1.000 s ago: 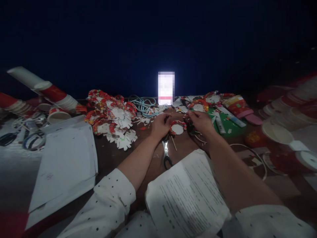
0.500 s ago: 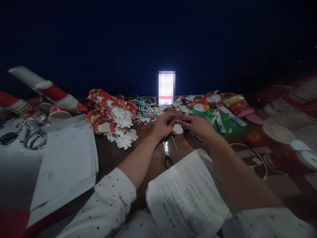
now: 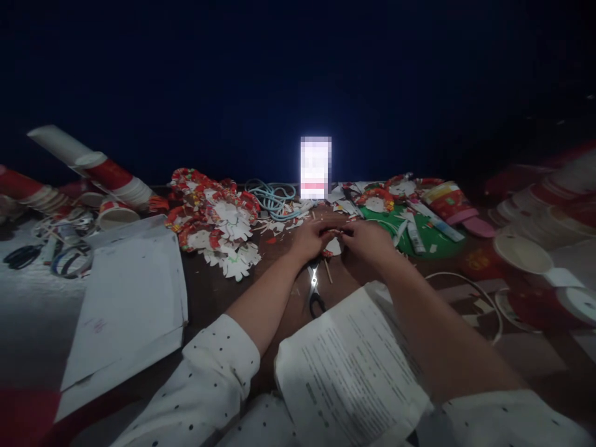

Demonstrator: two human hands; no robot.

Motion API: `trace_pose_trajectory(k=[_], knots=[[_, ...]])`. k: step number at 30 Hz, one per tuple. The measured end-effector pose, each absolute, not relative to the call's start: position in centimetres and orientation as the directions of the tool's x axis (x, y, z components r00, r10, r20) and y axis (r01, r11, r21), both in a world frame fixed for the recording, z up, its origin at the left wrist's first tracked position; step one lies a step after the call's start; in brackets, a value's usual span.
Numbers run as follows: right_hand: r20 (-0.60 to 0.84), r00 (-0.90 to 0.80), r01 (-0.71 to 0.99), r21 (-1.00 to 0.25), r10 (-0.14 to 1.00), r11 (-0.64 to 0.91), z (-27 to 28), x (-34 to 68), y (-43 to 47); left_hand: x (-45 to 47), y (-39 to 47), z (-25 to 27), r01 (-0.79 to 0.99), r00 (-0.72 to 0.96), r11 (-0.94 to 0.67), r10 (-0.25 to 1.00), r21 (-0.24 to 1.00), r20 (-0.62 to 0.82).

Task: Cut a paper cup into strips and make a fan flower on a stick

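Between the fingertips of both hands is a small, thin, reddish-and-white strip, too dim to name. My left hand pinches its left end, and my right hand closes on the right end. Just below the strip lies a rounded white paper piece, partly overlapped by it. Nearer to me, scissors with dark handles rest on the brown table. A thin stick lies to the right of their blades.
Left of my hands are red ring-shaped crafts with white paper cutouts and a white sheet stack. A lit screen stands behind, beside a light-blue cord. On the right are a green sheet, glue tubes and stacked paper cups.
My right hand has moved left, closer to my left hand, bringing the strip's ends together. A thin piece that trailed under my right hand no longer shows. The view has shifted slightly.
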State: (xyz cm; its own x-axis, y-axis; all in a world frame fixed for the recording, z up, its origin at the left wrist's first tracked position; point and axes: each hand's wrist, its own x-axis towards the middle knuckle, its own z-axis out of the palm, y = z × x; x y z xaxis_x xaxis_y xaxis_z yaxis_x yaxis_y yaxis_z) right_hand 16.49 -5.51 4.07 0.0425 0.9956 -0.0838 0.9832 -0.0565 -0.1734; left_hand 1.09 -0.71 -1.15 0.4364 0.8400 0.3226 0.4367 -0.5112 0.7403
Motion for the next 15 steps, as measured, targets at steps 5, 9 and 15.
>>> trace_pose_trajectory(k=[5, 9, 15], knots=[[-0.088, 0.033, 0.988, -0.15, 0.996, -0.045, 4.25, 16.2, -5.64, 1.08, -0.65, -1.25, 0.438, 0.482, -0.552, 0.81, 0.709, 0.334], [-0.073, 0.049, 0.991, -0.123, 0.996, -0.058, 4.14, 15.91, -5.71, 1.08, -0.65, -1.48, 0.442, 0.475, -0.56, 0.809, 0.701, 0.346], [-0.044, 0.059, 0.977, -0.204, 0.997, -0.067, 3.94, 15.86, -5.76, 1.29, -0.53, -1.75, 0.345, 0.376, -0.493, 0.852, 0.799, 0.364]])
